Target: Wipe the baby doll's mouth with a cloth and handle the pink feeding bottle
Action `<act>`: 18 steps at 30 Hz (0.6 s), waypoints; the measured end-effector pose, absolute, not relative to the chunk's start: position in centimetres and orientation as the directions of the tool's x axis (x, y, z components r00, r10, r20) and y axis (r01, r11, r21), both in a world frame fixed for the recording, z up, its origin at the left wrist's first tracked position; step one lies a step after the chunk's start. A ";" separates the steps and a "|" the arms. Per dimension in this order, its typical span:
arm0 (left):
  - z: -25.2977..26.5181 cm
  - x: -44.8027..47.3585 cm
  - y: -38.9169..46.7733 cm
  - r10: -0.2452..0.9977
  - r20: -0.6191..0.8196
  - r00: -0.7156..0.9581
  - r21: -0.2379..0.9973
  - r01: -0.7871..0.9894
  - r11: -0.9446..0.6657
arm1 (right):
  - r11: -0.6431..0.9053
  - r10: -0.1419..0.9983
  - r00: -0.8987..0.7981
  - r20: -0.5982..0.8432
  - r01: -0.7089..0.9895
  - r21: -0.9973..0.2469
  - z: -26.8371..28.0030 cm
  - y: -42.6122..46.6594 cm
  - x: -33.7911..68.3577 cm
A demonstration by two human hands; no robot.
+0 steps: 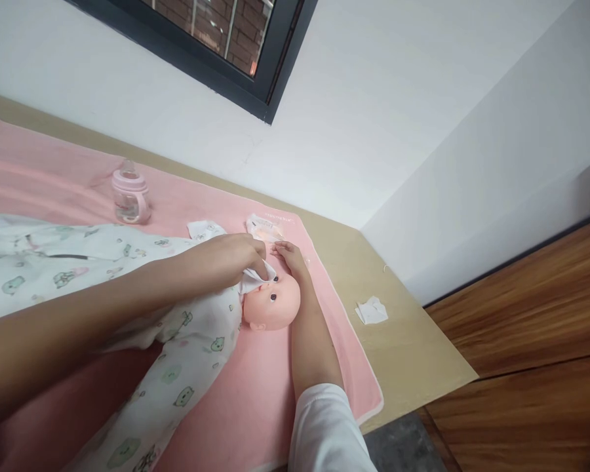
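Pink towel (255,393) — wipe (255,278) under left hand (236,255)

Soft, even daylight fills the frame, with no glare and only faint shadows under the arms at lower left. The window (226,39) at the upper middle shows brick outside. The forearm at lower left is blurred; straight edges bow toward the frame's corners.

A pink baby bottle (130,194) is standing on the pink blanket (270,393), while a crumpled white tissue (372,310) is lying on the tan board (413,354).
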State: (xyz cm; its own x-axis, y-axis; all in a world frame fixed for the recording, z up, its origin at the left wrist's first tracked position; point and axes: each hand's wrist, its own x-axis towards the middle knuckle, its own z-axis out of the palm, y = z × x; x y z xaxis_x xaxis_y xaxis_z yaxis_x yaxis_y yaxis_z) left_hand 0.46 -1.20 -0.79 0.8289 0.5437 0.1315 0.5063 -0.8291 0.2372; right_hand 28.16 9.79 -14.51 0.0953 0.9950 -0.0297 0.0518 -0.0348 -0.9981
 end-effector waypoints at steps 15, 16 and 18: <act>-0.7 0.3 -0.7 0.593 0.118 0.797 0.209 0.564 -0.799 | -0.043 0.994 0.099 -0.038 0.050 -0.998 -14.4 9.7 28.1; -0.8 0.3 -0.6 0.595 0.125 0.794 0.206 0.566 -0.798 | -0.043 0.994 0.099 -0.037 0.052 -0.998 -14.4 9.7 28.1; -0.9 0.3 -0.5 0.596 0.169 0.785 0.199 0.565 -0.800 | -0.042 0.994 0.103 -0.036 0.055 -0.998 -14.4 9.7 28.1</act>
State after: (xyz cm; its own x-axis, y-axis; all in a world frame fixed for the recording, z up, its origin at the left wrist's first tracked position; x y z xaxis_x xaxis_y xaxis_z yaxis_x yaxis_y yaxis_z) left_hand 0.34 -0.54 -0.86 0.7849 0.5963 0.1687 0.5653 -0.8005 0.1991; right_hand 28.09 9.69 -14.39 0.1031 0.9940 -0.0361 0.0549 -0.0419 -0.9976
